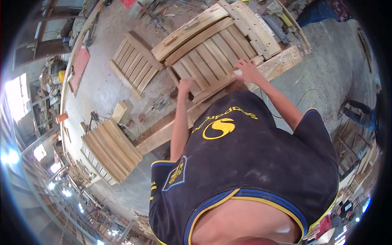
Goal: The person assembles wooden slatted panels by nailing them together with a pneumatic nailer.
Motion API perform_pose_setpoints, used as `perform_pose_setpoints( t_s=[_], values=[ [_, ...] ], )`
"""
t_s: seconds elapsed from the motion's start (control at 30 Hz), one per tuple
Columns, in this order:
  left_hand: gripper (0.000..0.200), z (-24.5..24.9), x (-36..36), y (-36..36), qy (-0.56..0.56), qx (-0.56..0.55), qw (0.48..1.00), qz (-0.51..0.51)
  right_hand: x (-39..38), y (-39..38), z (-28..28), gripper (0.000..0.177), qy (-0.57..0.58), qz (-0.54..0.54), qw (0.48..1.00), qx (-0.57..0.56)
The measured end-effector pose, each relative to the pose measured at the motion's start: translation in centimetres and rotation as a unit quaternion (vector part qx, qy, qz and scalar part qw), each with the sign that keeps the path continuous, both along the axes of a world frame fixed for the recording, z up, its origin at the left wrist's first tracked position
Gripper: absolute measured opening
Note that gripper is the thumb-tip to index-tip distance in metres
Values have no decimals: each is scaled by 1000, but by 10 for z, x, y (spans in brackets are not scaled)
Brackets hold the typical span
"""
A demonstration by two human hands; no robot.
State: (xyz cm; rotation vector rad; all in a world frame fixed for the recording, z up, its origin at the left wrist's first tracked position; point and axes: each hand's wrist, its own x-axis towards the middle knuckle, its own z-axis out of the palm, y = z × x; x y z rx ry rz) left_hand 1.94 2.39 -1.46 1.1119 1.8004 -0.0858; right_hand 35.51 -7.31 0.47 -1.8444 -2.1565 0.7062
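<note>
A slatted wooden panel point(210, 59) lies on the workbench in front of me, its slats running between two long rails. My left hand point(185, 85) is closed around the panel's left end, near the front corner. At the front rail, toward the right end, my right hand point(247, 72) rests with its fingers spread over the slats. Behind the panel runs a thick wooden beam point(190, 30), and a heavy board with holes point(255, 30) borders its right end.
A smaller slatted panel point(136, 61) lies to the left, with a stack of curved slatted pieces point(112, 149) nearer me. A tray of tools point(286, 20) sits at the back right. Another person's legs point(359, 114) show at the far right. Scraps litter the bench.
</note>
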Motion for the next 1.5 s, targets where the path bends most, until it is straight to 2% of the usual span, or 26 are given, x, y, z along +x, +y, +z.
perform_pose_setpoints(
  t_s=[0.07,0.1,0.13,0.17,0.2,0.27,0.3,0.33,0.4,0.43,0.5,0.53,0.6,0.63,0.7,0.73,0.8,0.93,1.0,1.23,1.3,1.4,1.5],
  values=[
    [46,-28,-29,-14,-15,139,990,-25,-3,4,-23,34,12,-52,999,-3],
    [46,-8,-41,-28,-1,137,991,-11,-13,-2,-27,34,25,-37,999,-6],
    [48,26,-38,-37,33,165,986,8,-16,-5,-26,29,20,-81,996,13],
    [50,40,-36,-41,61,193,979,27,-17,0,-25,25,11,-126,991,33],
    [50,32,-44,-46,64,191,979,37,-22,4,-26,25,12,-116,993,32],
    [55,6,-59,-61,153,191,969,-24,-30,3,-29,22,-40,-180,982,35],
    [50,-14,-66,-64,55,224,972,-46,-32,3,-29,20,-42,-185,981,49],
    [50,-28,-64,-63,58,218,973,-43,-34,4,-27,20,-41,-181,982,43],
    [38,-46,-54,-69,39,390,916,-82,-35,4,-26,19,-51,-188,979,54],
    [38,-48,-52,-72,38,385,919,-82,-36,5,-27,18,-54,-194,978,61],
    [35,-23,-34,-60,-63,324,943,-44,-37,6,-27,18,-71,-196,976,59],
    [35,-12,-31,-58,-65,320,944,-40,-38,6,-27,18,-84,-196,975,56],
    [30,-5,-31,-60,26,187,981,-54,-39,7,-26,19,-92,-194,976,44],
    [30,0,-32,-65,21,184,981,-54,-40,7,-26,18,-96,-193,976,42],
    [29,-4,-33,-74,70,246,964,-65,-39,9,-26,18,-106,-193,975,37],
    [29,-7,-34,-75,66,241,966,-65,-40,8,-27,18,-108,-196,974,32],
    [30,-10,-36,-74,23,301,950,-77,-41,9,-28,18,-112,-198,974,20],
    [28,-2,-53,-65,-51,258,959,-104,-41,9,-28,18,-112,-202,973,19],
    [27,0,-60,-62,-57,186,977,-93,-42,9,-29,18,-130,-203,970,23],
    [26,-7,-48,-69,-67,235,967,-74,-42,10,-30,18,-147,-202,968,22],
    [25,-10,-43,-74,-26,294,955,-35,-42,12,-29,18,-146,-203,968,12],
    [24,-8,-44,-73,-50,267,963,1,-42,11,-31,18,-147,-209,967,2],
    [26,-12,-40,-69,-62,271,960,-34,-40,7,-30,18,-147,-208,967,-7]
  ],
)
